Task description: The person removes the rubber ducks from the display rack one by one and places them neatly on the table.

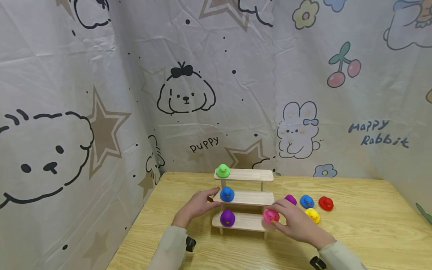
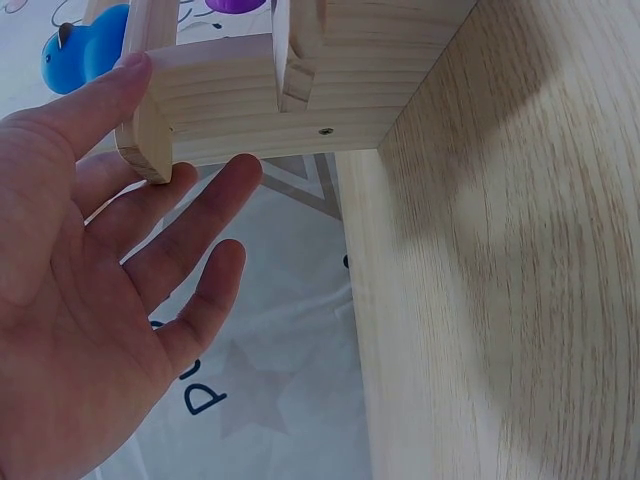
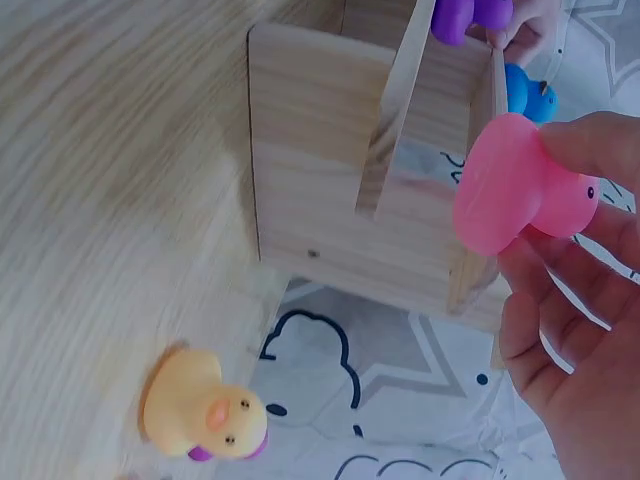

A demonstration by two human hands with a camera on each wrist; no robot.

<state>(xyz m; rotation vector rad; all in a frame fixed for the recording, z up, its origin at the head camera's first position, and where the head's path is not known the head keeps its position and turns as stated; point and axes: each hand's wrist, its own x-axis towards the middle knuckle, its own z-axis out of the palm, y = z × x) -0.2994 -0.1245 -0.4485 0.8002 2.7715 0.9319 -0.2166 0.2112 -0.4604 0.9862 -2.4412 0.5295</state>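
Note:
A three-tier wooden shelf stands on the table. My left hand grips the left end of its middle board, thumb on one side and fingers on the other, as the left wrist view shows. Between the thumb and fingers of my right hand is a pink rubber duck, in front of the shelf's right side; in the right wrist view it appears apart from the bottom board. At the left ends sit a green duck on top, a blue duck in the middle and a purple duck below.
Right of the shelf, loose ducks lie on the wooden table: purple, blue, red and yellow. My right hand is close to the yellow and purple ones. A printed curtain hangs behind the table.

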